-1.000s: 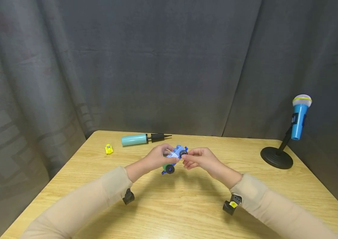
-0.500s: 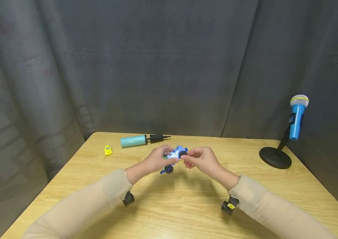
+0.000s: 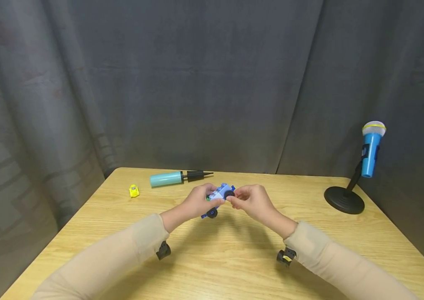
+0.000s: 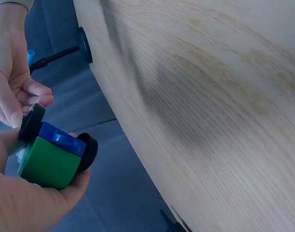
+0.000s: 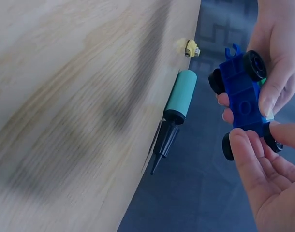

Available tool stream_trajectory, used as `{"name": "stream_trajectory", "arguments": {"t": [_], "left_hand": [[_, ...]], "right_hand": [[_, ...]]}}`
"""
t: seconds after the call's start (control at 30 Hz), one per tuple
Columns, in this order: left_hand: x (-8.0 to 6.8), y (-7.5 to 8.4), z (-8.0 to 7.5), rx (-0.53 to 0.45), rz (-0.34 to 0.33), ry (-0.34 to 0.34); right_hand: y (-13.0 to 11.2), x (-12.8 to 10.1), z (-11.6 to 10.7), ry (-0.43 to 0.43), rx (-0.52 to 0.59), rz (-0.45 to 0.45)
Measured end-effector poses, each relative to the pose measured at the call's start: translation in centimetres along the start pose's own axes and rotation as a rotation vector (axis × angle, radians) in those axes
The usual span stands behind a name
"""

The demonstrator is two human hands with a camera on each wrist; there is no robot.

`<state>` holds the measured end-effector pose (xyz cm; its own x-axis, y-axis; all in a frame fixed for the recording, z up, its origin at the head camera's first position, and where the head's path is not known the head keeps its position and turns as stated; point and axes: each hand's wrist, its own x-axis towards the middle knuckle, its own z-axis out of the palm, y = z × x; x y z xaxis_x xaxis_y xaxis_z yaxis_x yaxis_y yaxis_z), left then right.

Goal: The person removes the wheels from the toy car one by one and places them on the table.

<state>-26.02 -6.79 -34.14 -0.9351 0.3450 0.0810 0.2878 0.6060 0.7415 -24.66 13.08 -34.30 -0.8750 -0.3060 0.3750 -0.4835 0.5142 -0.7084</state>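
A small toy car (image 3: pixel 218 193) with a blue base, a green block and black wheels is held up above the table between both hands. My left hand (image 3: pixel 198 201) grips its body from the left, thumb on the near side. In the left wrist view the car's green block (image 4: pixel 51 163) faces the camera. My right hand (image 3: pixel 257 203) pinches a black wheel (image 3: pixel 229 193) at the car's right end, between thumb and fingers. The right wrist view shows the blue underside (image 5: pixel 242 92), a hook at one end, and the right fingertips under the other end.
Behind the hands lies a teal hand pump (image 3: pixel 166 179) with a black nozzle. A small yellow toy car (image 3: pixel 134 191) rests at the back left of the wooden table (image 3: pixel 219 266). At the right, a blue toy microphone (image 3: pixel 371 150) stands on a black stand (image 3: pixel 344 200).
Both hands keep hold of the toy car in nearly the same place. The right hand's lower fingers have drawn in slightly toward the wheel. The head view has shifted a little.
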Motion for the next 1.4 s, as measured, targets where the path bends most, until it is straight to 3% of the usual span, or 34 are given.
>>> {"name": "stream_trajectory", "arguments": {"t": [0.4,0.67,0.8,0.9,1.1,1.23,1.4], "left_hand": [[0.2,-0.2,0.2,0.018,0.013,0.012],[0.7,0.2,0.2,0.051,0.060,0.002],[0.4,-0.4,0.0,0.044,0.022,0.013],[0.2,-0.8,-0.2,0.033,-0.006,0.023],[0.0,-1.5,-0.8,0.005,0.004,0.051],[0.0,-1.7,-0.9,-0.008,-0.024,0.047],[-0.3,-1.9,-1.0,0.008,-0.029,0.049]], "right_hand": [[0.1,0.0,0.0,0.004,-0.060,-0.026],[-0.2,-0.2,-0.7,0.034,-0.090,-0.036],[-0.4,0.0,0.0,0.021,-0.099,-0.055],[-0.5,0.3,0.3,-0.016,-0.062,-0.046],[-0.5,0.5,0.1,-0.121,0.162,0.068],[-0.1,0.7,-0.5,-0.177,0.251,0.126],[0.8,1.1,-1.6,-0.174,0.359,0.228]]}}
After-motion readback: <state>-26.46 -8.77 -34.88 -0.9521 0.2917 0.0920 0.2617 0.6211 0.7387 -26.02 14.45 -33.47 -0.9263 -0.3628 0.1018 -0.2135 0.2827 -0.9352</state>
